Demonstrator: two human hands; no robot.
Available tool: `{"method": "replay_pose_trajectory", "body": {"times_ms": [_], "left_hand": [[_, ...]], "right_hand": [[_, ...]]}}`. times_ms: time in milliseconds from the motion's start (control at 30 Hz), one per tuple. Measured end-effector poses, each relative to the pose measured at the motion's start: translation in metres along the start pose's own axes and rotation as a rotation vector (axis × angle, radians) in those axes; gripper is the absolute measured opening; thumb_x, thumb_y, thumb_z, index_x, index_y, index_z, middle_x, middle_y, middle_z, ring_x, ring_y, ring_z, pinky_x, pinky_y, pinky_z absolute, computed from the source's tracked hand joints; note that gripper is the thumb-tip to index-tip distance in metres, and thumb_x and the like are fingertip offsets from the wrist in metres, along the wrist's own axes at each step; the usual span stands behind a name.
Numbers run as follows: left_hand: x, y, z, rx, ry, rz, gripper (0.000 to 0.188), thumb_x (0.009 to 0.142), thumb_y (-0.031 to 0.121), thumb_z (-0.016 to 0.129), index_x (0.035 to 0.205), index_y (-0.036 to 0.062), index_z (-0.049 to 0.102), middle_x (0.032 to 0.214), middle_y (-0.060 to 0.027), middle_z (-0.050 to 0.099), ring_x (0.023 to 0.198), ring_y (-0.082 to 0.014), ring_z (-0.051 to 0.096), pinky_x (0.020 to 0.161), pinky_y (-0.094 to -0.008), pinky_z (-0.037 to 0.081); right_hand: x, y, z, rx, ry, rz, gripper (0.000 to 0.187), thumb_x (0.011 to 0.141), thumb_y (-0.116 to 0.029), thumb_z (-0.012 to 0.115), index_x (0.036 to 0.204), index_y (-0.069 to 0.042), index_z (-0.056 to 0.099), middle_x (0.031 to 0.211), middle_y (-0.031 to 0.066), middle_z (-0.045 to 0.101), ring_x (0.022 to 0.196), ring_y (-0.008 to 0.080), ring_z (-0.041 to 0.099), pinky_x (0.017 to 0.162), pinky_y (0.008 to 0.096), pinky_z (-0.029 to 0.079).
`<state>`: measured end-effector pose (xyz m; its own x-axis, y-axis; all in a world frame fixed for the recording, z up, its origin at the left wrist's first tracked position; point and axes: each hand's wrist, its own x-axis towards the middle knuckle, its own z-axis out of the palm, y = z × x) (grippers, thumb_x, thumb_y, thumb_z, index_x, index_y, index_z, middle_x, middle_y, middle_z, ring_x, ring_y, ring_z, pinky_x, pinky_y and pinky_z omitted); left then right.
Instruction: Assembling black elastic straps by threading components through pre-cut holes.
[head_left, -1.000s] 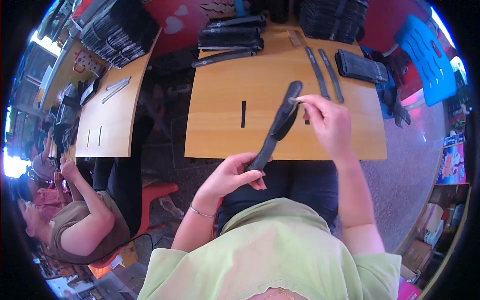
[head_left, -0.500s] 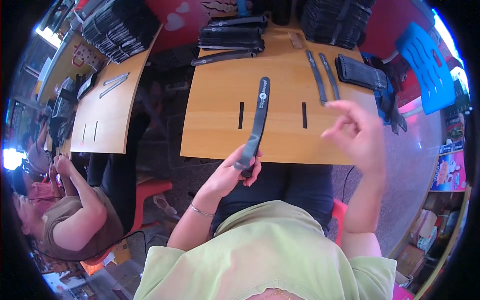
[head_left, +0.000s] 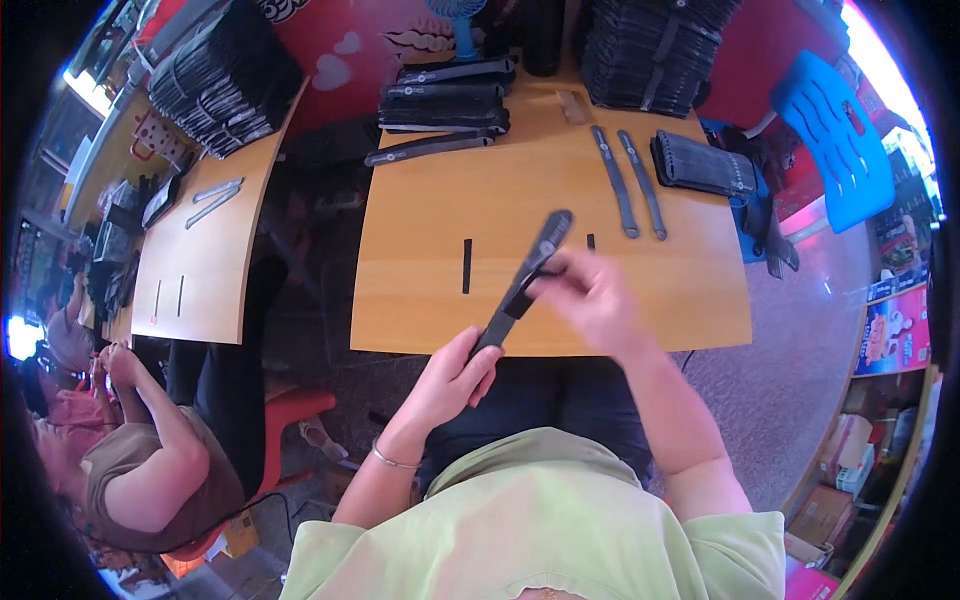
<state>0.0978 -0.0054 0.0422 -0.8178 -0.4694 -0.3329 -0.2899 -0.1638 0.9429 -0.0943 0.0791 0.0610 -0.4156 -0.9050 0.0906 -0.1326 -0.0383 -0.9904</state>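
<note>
My left hand (head_left: 452, 382) is closed around the lower end of a dark grey strap (head_left: 538, 255) with a rounded tip and a small pale print. The strap slants up and to the right over the near part of the table. My right hand (head_left: 598, 300), a little blurred, has its fingers curled and pinched at the strap's middle, by a black section of it. Below the strap's left side a short black strip (head_left: 467, 266) lies on the wooden table (head_left: 410, 225). Another black strip (head_left: 591, 242) is mostly hidden behind my right hand.
Two grey straps (head_left: 615, 185) and a folded dark bundle (head_left: 705, 165) lie at the right. Stacked straps (head_left: 443, 105) sit at the back left, a tall dark pile (head_left: 650, 60) at the back right. A person (head_left: 150, 460) works at a second table (head_left: 205, 260) on the left.
My right hand has come in from the right to the strap. The strap has tilted further right, and my left hand has shifted down slightly. The view has moved a little.
</note>
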Motion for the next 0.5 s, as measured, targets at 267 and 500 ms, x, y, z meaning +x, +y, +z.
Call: {"method": "replay_pose_trajectory", "body": {"times_ms": [267, 500], "left_hand": [[-0.026, -0.001, -0.042, -0.004, -0.084, -0.096, 0.016, 0.097, 0.014, 0.046, 0.093, -0.0004, 0.05, 0.057, 0.0018, 0.045, 0.045, -0.0053, 0.039, 0.043, -0.0207, 0.031], [-0.043, -0.029, -0.073, -0.147, -0.096, -0.125, 0.013, 0.096, 0.013, 0.047, 0.096, 0.0004, 0.051, 0.058, 0.0011, 0.048, 0.048, -0.0061, 0.044, 0.046, -0.0203, 0.036]], "right_hand": [[0.092, 0.01, -0.112, 0.23, 0.455, -0.007, 0.009, 0.085, -0.02, 0.07, 0.085, -0.015, 0.063, 0.064, -0.01, 0.05, 0.048, -0.0015, 0.032, 0.04, 0.0177, 0.02], [0.125, -0.035, -0.145, 0.123, 0.726, -0.377, 0.013, 0.087, -0.02, 0.068, 0.082, -0.012, 0.059, 0.064, -0.0083, 0.049, 0.048, -0.0015, 0.033, 0.04, 0.017, 0.022]]}}
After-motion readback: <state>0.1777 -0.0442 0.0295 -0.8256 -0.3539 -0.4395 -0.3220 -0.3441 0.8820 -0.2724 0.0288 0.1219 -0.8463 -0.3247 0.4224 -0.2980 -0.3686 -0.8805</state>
